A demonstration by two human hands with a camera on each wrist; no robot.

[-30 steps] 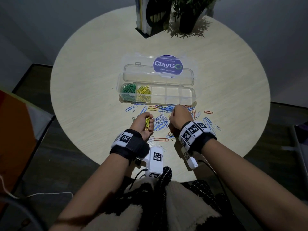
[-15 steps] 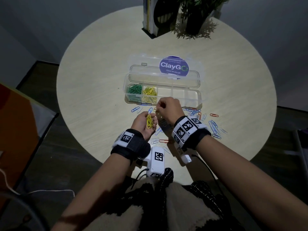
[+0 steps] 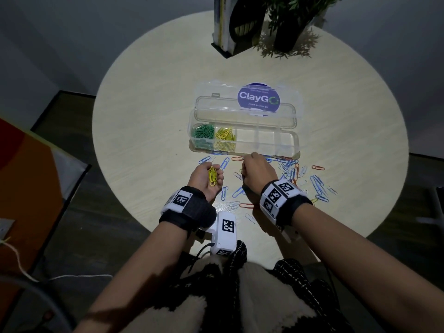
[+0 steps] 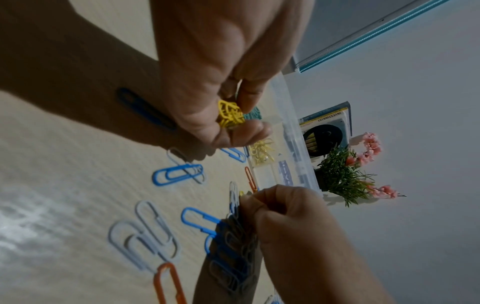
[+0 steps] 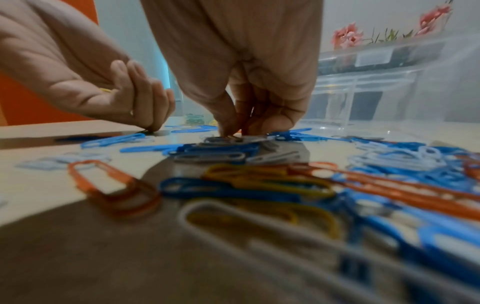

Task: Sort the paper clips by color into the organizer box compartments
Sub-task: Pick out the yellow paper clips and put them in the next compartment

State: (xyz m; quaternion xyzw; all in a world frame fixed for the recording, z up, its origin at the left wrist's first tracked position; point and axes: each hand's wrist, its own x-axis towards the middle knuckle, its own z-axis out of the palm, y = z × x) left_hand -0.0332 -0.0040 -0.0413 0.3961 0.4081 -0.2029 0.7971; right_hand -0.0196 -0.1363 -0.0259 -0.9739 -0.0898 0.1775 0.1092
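Observation:
The clear organizer box [image 3: 294, 146] lies open mid-table, with green clips [image 3: 203, 134] in its leftmost compartment and yellow clips [image 3: 224, 138] in the second. Loose blue, white, orange and yellow clips [image 3: 292, 173] are scattered in front of it. My left hand [image 3: 211, 174] is palm up and grips a small bunch of yellow clips [image 4: 230, 115]. My right hand [image 5: 235, 131] points down into the pile near the box's front wall. Its thumb and forefinger pinch a clip, and a bit of yellow [image 4: 241, 193] shows at the fingertips.
A book holder [image 3: 230, 25] and a potted plant [image 3: 293, 22] stand at the round table's far edge. The box lid [image 3: 245, 104] lies open behind the compartments. An orange object [image 3: 21, 188] is on the floor to the left. The near table edge is at my wrists.
Half a second ago my right hand was at the left hand's palm. It has since moved right, back down onto the pile. The left hand still holds the yellow bunch.

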